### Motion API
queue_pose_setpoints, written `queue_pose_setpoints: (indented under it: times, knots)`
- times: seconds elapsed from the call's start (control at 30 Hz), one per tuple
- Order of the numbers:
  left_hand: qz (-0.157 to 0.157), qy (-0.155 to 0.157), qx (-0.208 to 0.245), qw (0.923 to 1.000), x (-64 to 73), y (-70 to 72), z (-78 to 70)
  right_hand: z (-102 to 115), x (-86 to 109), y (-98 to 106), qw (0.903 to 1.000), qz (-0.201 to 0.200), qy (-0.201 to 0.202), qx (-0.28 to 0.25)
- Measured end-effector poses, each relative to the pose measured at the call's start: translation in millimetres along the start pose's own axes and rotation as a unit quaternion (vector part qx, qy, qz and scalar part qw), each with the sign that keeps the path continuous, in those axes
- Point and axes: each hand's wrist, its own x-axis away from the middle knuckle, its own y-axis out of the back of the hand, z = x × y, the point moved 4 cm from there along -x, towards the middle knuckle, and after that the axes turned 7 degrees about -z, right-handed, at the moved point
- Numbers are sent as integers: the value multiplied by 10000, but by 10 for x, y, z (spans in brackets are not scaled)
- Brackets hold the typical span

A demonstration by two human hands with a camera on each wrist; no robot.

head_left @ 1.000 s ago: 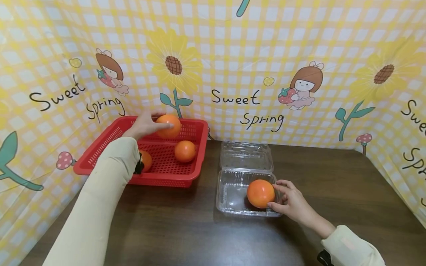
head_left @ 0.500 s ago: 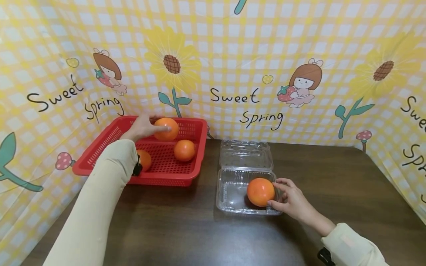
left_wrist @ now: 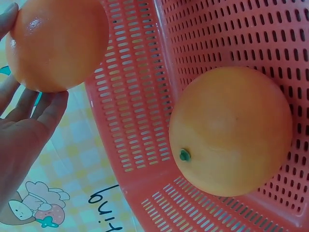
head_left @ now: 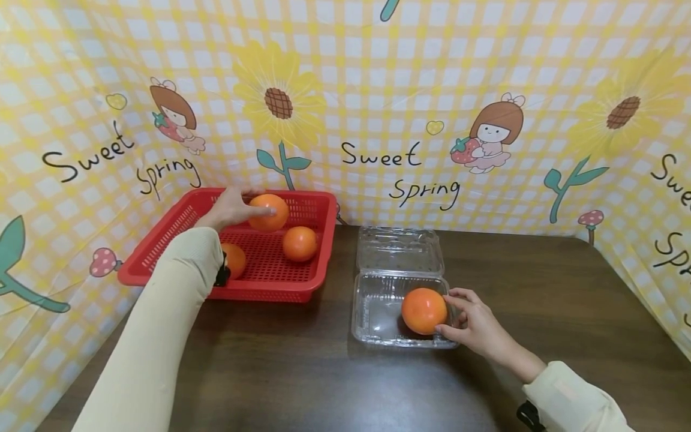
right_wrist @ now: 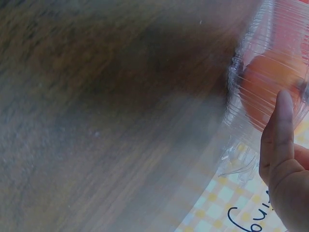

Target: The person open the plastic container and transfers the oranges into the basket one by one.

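My left hand grips an orange between thumb and fingers, toward the back of the red plastic basket. In the left wrist view this orange is at the upper left, beside the basket's slotted wall. Another orange lies at the basket's right side, and a third orange is partly hidden by my left wrist. My right hand holds the right edge of a clear plastic clamshell box, thumb and fingertips at its rim. An orange sits in the box's right half, close to these fingertips.
The box's lid is folded back toward the rear of the dark wooden table. A yellow checked cloth with printed flowers hangs behind and at both sides, close behind the basket.
My left hand has moved slightly down and left with its orange, lower over the basket. The right hand, the box and the other oranges stay in place.
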Motion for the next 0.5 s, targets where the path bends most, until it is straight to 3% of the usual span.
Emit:
queue_pose_setpoints:
  times: [0.27, 0.5]
  knots:
    - [360, 316, -58, 9988, 16, -16, 34, 20, -20, -1, 9986, 231, -373, 303]
    - [487, 268, 26, 9985, 26, -21, 37, 12, -12, -3, 9982, 235, -416, 365]
